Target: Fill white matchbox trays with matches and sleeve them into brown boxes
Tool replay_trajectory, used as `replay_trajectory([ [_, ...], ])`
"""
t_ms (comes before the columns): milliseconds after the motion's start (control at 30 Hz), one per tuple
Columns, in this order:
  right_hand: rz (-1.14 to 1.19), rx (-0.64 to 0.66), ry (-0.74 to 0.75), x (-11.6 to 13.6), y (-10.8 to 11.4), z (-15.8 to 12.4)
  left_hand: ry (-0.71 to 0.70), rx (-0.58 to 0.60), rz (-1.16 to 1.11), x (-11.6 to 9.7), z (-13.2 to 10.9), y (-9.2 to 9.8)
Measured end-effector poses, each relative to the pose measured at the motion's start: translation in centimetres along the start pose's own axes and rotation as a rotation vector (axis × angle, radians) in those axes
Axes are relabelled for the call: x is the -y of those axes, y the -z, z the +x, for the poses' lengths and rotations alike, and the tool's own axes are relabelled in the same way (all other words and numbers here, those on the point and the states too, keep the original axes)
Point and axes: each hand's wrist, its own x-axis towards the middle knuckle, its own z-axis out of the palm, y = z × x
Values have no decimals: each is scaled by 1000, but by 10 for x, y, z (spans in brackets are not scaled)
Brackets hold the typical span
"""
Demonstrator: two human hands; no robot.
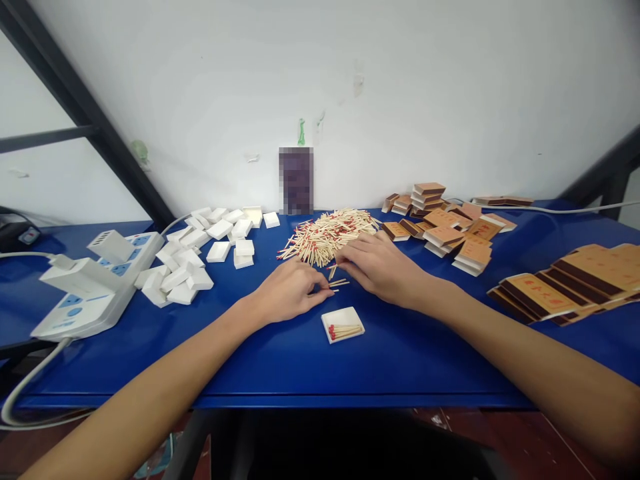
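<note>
My left hand [295,291] is closed in a pinch on several matches [340,283], whose pale sticks point right from its fingertips. Just to the right, my right hand [375,263] is bent over the near edge of the match pile [333,233], its fingers closed around matches at the fingertips. A few sticks show below its thumb. In front of both hands lies a white matchbox tray [350,317], with several red-headed matches along its near side, heads to the left.
White trays [220,230] are heaped on the left beside a power strip [95,293] with plugs and cables. Printed matchbox sleeves [445,237] lie at the back right; flattened ones [545,293] are stacked nearer. The blue table [280,373] meets a white wall.
</note>
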Motion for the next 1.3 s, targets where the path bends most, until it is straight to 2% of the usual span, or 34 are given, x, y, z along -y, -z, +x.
replay_trajectory([
  [133, 91, 9, -15, -6, 1, -7, 39, -79, -15, 0, 0, -3],
  [300, 221, 68, -22, -6, -6, -10, 37, -180, 8, 4, -2, 5],
  [533, 92, 62, 8, -2, -5, -9, 62, -56, -102, 2, -5, 7],
  [700, 14, 66, -17, -4, -9, -5, 93, -108, -128, 2, -5, 4],
  [900, 30, 118, -25, -3, -10, 3, 68, -180, 27, 8, -5, 5],
  [1000, 22, 132, -9, -1, -9, 6, 67, -155, 70, 7, -4, 7],
  [1133, -20, 111, 37, 0, -11, 7, 108, -70, -23, 5, -4, 8],
  [1300, 9, 39, 81, 1, -7, 8, 88, -84, -20, 4, -5, 6],
])
